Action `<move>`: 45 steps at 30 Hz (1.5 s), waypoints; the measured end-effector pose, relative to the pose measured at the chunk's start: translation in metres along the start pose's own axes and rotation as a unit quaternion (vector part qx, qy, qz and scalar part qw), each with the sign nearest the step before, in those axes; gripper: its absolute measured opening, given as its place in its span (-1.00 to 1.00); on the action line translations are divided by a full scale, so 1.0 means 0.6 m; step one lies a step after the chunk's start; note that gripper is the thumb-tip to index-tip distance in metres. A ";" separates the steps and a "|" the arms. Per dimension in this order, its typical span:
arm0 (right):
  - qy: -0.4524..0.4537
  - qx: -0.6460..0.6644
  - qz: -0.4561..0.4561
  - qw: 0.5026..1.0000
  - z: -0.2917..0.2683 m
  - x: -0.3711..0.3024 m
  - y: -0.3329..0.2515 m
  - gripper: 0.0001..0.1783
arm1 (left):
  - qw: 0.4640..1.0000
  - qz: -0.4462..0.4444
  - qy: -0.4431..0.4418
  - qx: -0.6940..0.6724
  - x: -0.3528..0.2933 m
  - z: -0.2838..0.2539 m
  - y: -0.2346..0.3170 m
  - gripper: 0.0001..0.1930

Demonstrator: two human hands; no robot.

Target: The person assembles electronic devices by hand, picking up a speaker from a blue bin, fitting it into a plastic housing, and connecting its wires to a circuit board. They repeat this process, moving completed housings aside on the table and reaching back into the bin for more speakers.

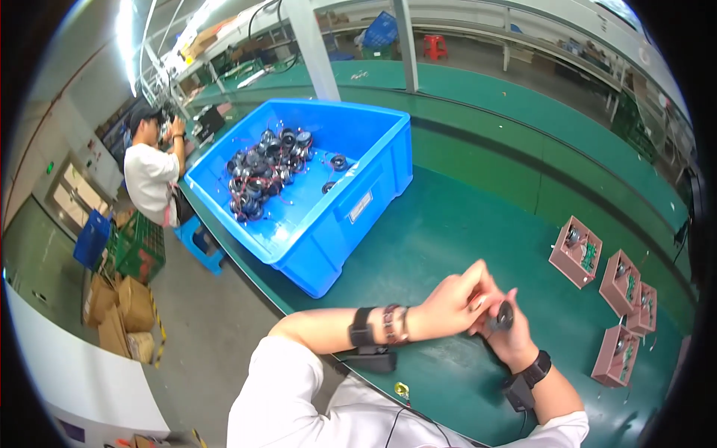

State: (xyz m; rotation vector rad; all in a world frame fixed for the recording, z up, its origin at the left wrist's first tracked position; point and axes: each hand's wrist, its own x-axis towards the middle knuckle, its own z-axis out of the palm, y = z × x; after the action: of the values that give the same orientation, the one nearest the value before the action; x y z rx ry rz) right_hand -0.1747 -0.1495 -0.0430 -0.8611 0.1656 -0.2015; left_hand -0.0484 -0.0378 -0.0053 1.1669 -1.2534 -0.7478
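Note:
My right hand [515,345] is closed around a small round black part [503,316] that looks like a little speaker, held above the green workbench. Just beside it, my left hand [452,305] has its fingers bent together in a pinch against the fingers of the right. What the left fingertips grip is too small and blurred to make out. A large blue bin [328,239] stands ahead and to the left, with a heap of similar black round parts [269,164] carrying thin red wires.
Several pinkish open boxes [576,252] with green circuit boards sit on the bench [448,224] at the right. A small yellow item [402,389] lies by the near edge. Beyond the bin at left, another person [153,168] works near a blue stool [200,245].

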 end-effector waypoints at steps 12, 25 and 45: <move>0.123 0.028 -0.069 0.990 -0.070 0.034 -0.051 -0.46 | 0.996 0.045 0.062 -0.037 0.177 -0.016 -0.131 -0.80; 0.096 -0.023 -0.065 0.993 -0.065 0.033 -0.044 -0.46 | 0.983 0.001 0.066 -0.172 0.182 -0.015 -0.147 -0.81; 0.102 -0.060 -0.109 0.987 -0.064 0.033 -0.042 -0.43 | 0.988 0.118 0.035 0.095 0.159 -0.011 -0.119 -0.80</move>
State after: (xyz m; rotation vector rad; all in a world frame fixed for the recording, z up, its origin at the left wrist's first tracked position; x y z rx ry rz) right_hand -0.1666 -0.1986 -0.0499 -0.9790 0.2778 -0.4894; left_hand -0.0104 -0.1451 -0.0416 1.1609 -1.3975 -0.4152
